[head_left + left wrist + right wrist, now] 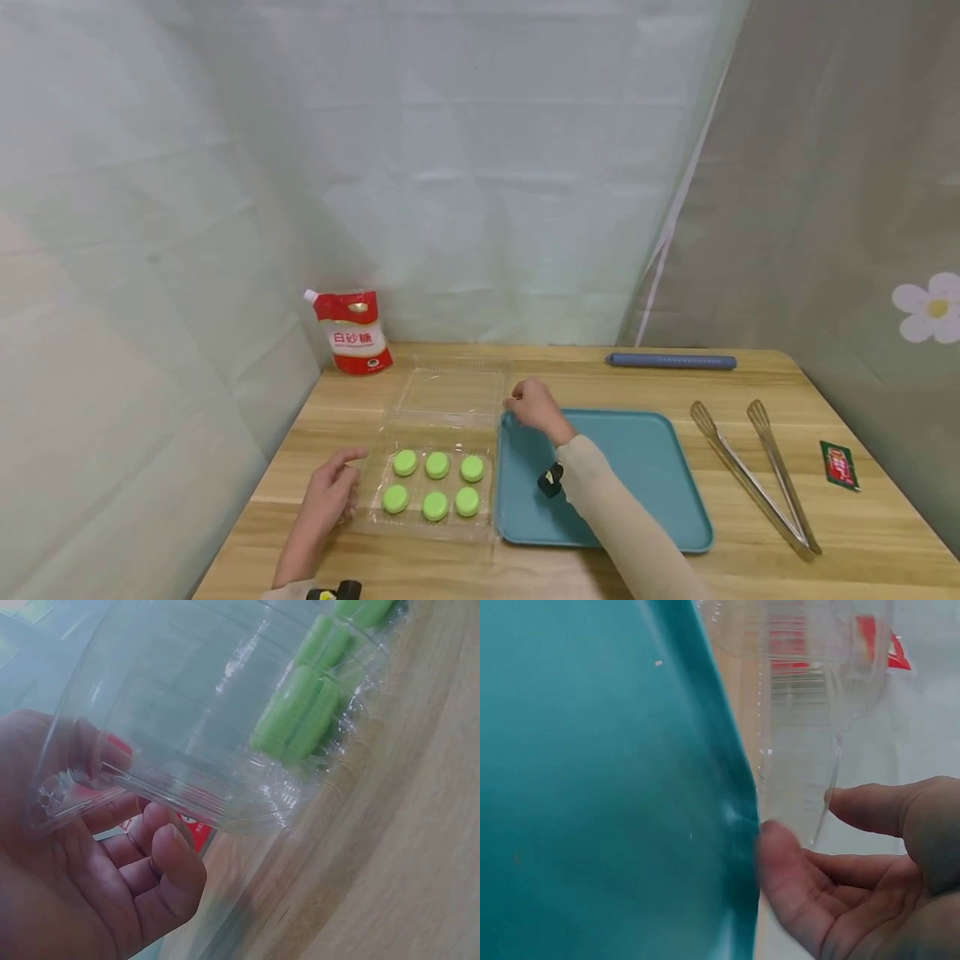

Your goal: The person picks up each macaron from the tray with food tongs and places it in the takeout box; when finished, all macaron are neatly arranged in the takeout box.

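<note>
An opened clear plastic clamshell box (pixel 365 500) lies on the table with several green macarons (pixel 435 506) in two rows in its base. Its lid (pixel 450 392) is folded back toward the wall. At the box's left side, my left hand (pixel 326 492) pinches the rim at a corner; through the plastic, part of that hand (pixel 97 892) shows, the other fingers curled below. My right hand (pixel 536 407) reaches over the tray to the lid's right edge. There the thumb and fingers of the right hand (pixel 862 900) pinch the lid's corner.
Right of the box, nearly against it, lies a teal tray (pixel 637 467). Metal tongs (pixel 750 483) and a small green and red packet (pixel 840 465) are farther right. A blue stick-shaped item (pixel 671 361) and a red and white sugar pouch (pixel 352 333) stand along the back.
</note>
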Tool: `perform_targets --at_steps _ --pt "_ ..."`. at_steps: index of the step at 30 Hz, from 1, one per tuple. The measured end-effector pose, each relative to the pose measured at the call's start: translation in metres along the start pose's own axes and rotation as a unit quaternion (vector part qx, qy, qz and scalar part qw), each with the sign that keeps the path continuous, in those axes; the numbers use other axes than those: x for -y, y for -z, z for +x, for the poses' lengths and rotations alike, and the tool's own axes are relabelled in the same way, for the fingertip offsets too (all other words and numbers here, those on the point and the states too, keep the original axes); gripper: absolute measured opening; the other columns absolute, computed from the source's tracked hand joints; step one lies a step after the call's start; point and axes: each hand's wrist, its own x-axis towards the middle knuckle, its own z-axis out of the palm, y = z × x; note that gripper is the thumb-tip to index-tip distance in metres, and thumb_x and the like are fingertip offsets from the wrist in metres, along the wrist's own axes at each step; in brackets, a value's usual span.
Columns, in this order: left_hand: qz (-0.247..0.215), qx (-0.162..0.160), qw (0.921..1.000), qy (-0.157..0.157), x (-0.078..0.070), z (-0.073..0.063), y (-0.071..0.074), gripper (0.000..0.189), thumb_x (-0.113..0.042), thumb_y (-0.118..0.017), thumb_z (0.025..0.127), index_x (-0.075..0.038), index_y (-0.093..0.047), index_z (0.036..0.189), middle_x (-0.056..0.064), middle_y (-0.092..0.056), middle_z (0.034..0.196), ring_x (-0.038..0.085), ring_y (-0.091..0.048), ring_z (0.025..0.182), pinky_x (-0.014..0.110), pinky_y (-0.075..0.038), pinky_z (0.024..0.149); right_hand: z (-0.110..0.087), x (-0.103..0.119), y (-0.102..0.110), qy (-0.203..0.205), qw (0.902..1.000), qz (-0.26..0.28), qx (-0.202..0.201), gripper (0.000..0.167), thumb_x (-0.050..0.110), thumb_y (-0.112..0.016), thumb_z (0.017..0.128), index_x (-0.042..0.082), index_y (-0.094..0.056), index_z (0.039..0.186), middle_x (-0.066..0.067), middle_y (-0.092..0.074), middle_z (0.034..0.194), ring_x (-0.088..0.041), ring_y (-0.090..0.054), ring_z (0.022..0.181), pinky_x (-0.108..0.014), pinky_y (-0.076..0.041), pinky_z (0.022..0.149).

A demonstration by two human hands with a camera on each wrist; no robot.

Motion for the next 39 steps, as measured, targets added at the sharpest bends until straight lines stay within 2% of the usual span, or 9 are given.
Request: perform_targets --at_steps 3,6,9,15,22,28,33,36,39 --pt "0.005 -0.001 1.0 0.001 0.0 0.0 0.0 0.044 -0.003 -0.043 0.096 0.003 -0.052 0.139 0.005 -0.046 0.066 0.013 -0.044 0.049 0.023 -0.04 0.043 0.0 0.001 -0.002 -0.011 0.9993 0.034 0.003 0.014 0.001 -0.063 0.095 -0.012 -0.065 0.098 -0.012 -0.063 0.072 -0.014 -0.06 0.056 -0.028 -0.054 0.052" --pt "0.009 0.0 1.0 0.001 0.0 0.0 0.0 0.044 -0.003 -0.043 0.096 0.003 -0.052 0.139 0.005 -0.045 0.066 0.012 -0.044 0.049 0.023 -0.04 0.043 0.001 0.003 -0.002 -0.033 0.9966 0.075 0.003 0.027 -0.001 -0.062 0.094 -0.018 -0.059 0.115 -0.014 -0.065 0.076 -0.015 -0.06 0.056 -0.029 -0.055 0.054" --pt "0.014 -0.001 0.9999 0.0 -0.001 0.0 0.0 0.044 -0.002 -0.043 0.096 0.003 -0.052 0.139 0.004 -0.045 0.065 0.012 -0.044 0.049 0.023 -0.04 0.044 0.001 0.005 -0.001 -0.051 0.9923 0.113 0.004 0.038 -0.003 -0.062 0.093 -0.018 -0.052 0.127 -0.014 -0.064 0.08 -0.015 -0.059 0.056 -0.03 -0.056 0.055" --pt "0.014 -0.001 0.9999 0.004 -0.002 0.0 -0.003 0.045 -0.003 -0.042 0.095 0.003 -0.052 0.139 0.004 -0.046 0.065 0.013 -0.045 0.049 0.023 -0.04 0.043 -0.002 0.006 0.006 -0.054 0.9906 0.126 0.0 0.031 -0.001 -0.062 0.094 -0.01 -0.054 0.123 -0.012 -0.061 0.081 -0.016 -0.059 0.059 -0.031 -0.055 0.058" --pt "0.004 -0.001 1.0 0.004 0.0 0.002 -0.003 0.045 -0.002 -0.042 0.095 0.004 -0.053 0.138 0.004 -0.046 0.068 0.012 -0.043 0.049 0.023 -0.04 0.044 -0.014 0.015 0.016 -0.019 0.9937 0.11 0.008 0.018 0.004 -0.059 0.098 -0.005 -0.057 0.113 -0.018 -0.063 0.086 -0.023 -0.062 0.066 -0.034 -0.056 0.061" --pt "-0.01 0.0 0.9999 0.006 0.003 0.003 0.001 0.046 0.0 -0.043 0.094 0.005 -0.052 0.139 0.004 -0.047 0.068 0.012 -0.044 0.048 0.022 -0.04 0.043 -0.023 0.023 0.019 0.0 0.9931 0.116 0.013 0.019 0.009 -0.058 0.101 -0.004 -0.059 0.115 -0.021 -0.064 0.086 -0.026 -0.063 0.068 -0.039 -0.057 0.064" --pt "-0.004 0.002 1.0 -0.002 0.004 0.003 0.0 0.046 0.0 -0.043 0.094 0.006 -0.052 0.139 0.006 -0.049 0.07 0.013 -0.047 0.048 0.022 -0.04 0.042 -0.031 0.026 0.021 0.002 0.9877 0.156 0.017 0.022 0.012 -0.055 0.103 -0.004 -0.06 0.118 -0.019 -0.061 0.081 -0.022 -0.06 0.065 -0.035 -0.055 0.063" --pt "-0.005 0.002 1.0 0.001 0.004 0.003 0.0 0.046 -0.001 -0.043 0.094 0.005 -0.051 0.139 0.004 -0.047 0.069 0.013 -0.046 0.049 0.023 -0.041 0.043 -0.037 0.028 0.023 0.01 0.9839 0.177 0.018 0.028 0.014 -0.053 0.105 -0.005 -0.06 0.124 -0.024 -0.062 0.086 -0.022 -0.062 0.066 -0.035 -0.057 0.064" --pt "-0.004 0.002 1.0 0.006 0.003 0.004 -0.001 0.047 -0.002 -0.043 0.094 0.004 -0.051 0.14 0.003 -0.045 0.067 0.013 -0.046 0.05 0.023 -0.041 0.044 -0.044 0.029 0.023 0.012 0.98 0.198 0.019 0.032 0.015 -0.052 0.105 -0.006 -0.059 0.128 -0.022 -0.064 0.088 -0.022 -0.065 0.07 -0.036 -0.059 0.068"
